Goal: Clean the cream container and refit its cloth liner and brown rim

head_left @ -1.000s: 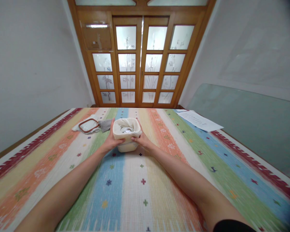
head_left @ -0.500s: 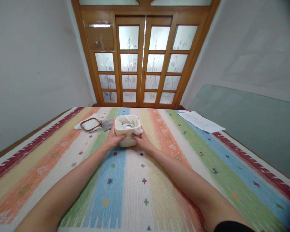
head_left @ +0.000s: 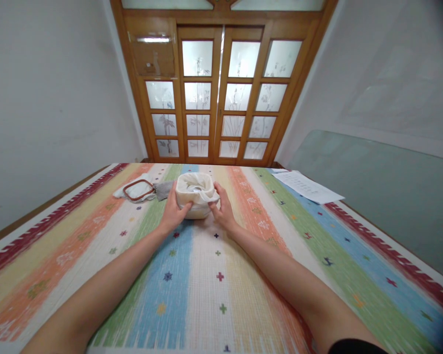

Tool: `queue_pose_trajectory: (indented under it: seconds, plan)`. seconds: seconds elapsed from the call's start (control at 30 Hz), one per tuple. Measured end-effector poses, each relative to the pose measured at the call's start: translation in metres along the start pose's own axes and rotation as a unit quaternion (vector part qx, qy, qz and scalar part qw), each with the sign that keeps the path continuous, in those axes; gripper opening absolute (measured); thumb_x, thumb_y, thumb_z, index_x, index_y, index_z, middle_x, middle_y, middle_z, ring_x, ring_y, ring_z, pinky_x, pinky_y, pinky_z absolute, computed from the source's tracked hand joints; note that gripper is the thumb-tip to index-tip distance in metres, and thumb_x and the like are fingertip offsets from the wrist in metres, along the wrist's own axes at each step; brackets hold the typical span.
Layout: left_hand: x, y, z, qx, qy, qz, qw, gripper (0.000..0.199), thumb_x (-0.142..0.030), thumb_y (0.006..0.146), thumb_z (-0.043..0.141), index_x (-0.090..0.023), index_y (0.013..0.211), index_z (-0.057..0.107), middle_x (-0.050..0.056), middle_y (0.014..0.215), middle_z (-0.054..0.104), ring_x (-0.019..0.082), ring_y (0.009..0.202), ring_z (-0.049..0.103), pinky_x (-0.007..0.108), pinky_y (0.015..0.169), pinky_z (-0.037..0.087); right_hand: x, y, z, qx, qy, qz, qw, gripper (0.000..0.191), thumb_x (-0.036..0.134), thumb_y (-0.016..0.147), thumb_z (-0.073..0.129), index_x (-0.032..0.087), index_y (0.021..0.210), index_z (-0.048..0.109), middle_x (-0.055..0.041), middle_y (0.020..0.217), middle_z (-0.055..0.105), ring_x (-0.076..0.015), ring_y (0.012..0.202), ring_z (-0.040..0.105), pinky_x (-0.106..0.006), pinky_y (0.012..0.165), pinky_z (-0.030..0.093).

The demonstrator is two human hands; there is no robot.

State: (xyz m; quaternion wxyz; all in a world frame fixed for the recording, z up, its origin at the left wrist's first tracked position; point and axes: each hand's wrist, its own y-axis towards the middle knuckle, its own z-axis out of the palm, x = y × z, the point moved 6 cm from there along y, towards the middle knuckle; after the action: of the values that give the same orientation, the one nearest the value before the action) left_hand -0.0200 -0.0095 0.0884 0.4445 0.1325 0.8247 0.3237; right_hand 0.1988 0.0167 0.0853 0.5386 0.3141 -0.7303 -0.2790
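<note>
A small cream-coloured bin [head_left: 196, 213] with rounded corners sits upright at the table's middle. Its white bag liner [head_left: 203, 180] is folded over the rim and bunches into a loose flap at the right front corner. Something shiny, too small to name, shows inside. My left hand [head_left: 174, 210] clasps the bin's left side, thumb across the front. On the right, my right hand [head_left: 223, 209] has its thumb and fingers around the liner's bunched flap at the corner; whether it also presses the bin wall is hard to see.
Left of the bin lie a grey cloth [head_left: 163, 190] and a white cloth with a reddish-brown rounded frame [head_left: 138, 198] on it. Printed papers [head_left: 308, 186] rest at the right back edge. A striped cloth [head_left: 206, 295] covers the table; wooden glazed doors stand beyond.
The bin has shifted slightly up and away from me. My right hand has moved from the bin's lower side to the liner flap, its fingers now raised beside the rim.
</note>
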Motion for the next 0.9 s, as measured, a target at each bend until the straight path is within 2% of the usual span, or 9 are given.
queue_pose_trajectory:
  seconds: [0.13,0.3,0.4,0.47,0.57,0.63,0.77,0.9]
  plan:
    - [0.001,0.000,-0.001,0.005,-0.043,-0.006,0.999,0.092,-0.043,0.086,0.075,-0.029,0.164,0.029,0.009,0.168,0.037,0.030,0.158,0.031,0.046,0.131,0.023,0.007,0.001,0.001,0.021,-0.001,0.004,1.000,0.065,0.058,0.102,0.049,0.030,0.160,0.040,-0.0099,0.162,0.044,-0.0292,0.152,0.039,-0.052,0.129,0.028]
    - [0.014,0.006,0.001,0.043,-0.128,-0.032,0.990,0.086,-0.046,0.088,0.071,-0.032,0.163,0.031,0.005,0.168,0.037,0.028,0.160,0.027,0.049,0.133,0.020,0.001,0.002,0.006,0.048,0.028,0.031,0.998,0.072,0.061,0.101,0.051,0.029,0.164,0.035,-0.0082,0.168,0.037,-0.0297,0.156,0.033,-0.053,0.130,0.025]
    - [0.025,0.016,-0.007,0.050,-0.179,-0.048,0.981,0.069,-0.047,0.095,0.059,-0.029,0.159,0.039,0.006,0.166,0.042,0.028,0.156,0.035,0.048,0.131,0.025,-0.003,-0.001,0.010,0.051,0.033,0.032,0.998,0.073,0.060,0.101,0.051,0.026,0.164,0.035,-0.0103,0.168,0.037,-0.0292,0.156,0.033,-0.052,0.130,0.025]
    - [0.038,0.025,-0.021,0.020,-0.170,-0.060,0.983,0.057,-0.047,0.100,0.047,-0.024,0.152,0.050,0.009,0.160,0.050,0.028,0.150,0.045,0.048,0.127,0.032,-0.005,-0.003,0.012,0.048,0.029,0.034,0.998,0.069,0.057,0.102,0.051,0.025,0.162,0.038,-0.0120,0.165,0.041,-0.0293,0.154,0.036,-0.051,0.130,0.026]
    - [0.071,0.037,-0.058,-0.068,-0.042,-0.101,0.992,0.047,-0.043,0.101,0.040,-0.017,0.132,0.064,0.012,0.139,0.066,0.027,0.133,0.058,0.045,0.117,0.043,-0.010,-0.007,0.012,0.042,0.024,0.035,0.998,0.061,0.049,0.102,0.052,0.024,0.157,0.043,-0.0133,0.159,0.047,-0.0289,0.148,0.043,-0.051,0.126,0.032]
    - [0.099,0.040,-0.086,-0.097,0.089,-0.144,0.981,0.039,-0.036,0.097,0.044,-0.016,0.120,0.069,0.012,0.126,0.070,0.027,0.124,0.061,0.044,0.114,0.045,-0.014,-0.009,0.011,0.037,0.023,0.039,0.998,0.055,0.041,0.101,0.054,0.024,0.153,0.046,-0.0134,0.154,0.051,-0.0280,0.142,0.048,-0.050,0.120,0.040]
    - [0.150,0.031,-0.134,-0.067,0.310,-0.187,0.930,0.030,-0.028,0.094,0.047,-0.018,0.110,0.071,0.013,0.121,0.068,0.032,0.124,0.056,0.051,0.116,0.039,-0.021,-0.010,0.009,0.011,0.016,0.052,0.998,0.043,0.020,0.088,0.055,0.024,0.131,0.055,-0.0115,0.138,0.061,-0.0265,0.130,0.056,-0.047,0.110,0.048]
    - [0.176,0.015,-0.157,-0.008,0.401,-0.223,0.889,0.024,-0.029,0.089,0.056,-0.017,0.104,0.071,0.016,0.116,0.067,0.037,0.125,0.052,0.055,0.112,0.038,-0.030,-0.010,0.003,-0.025,0.007,0.081,0.996,0.034,0.015,0.082,0.051,0.023,0.114,0.057,-0.0110,0.130,0.063,-0.0269,0.125,0.058,-0.048,0.105,0.050]
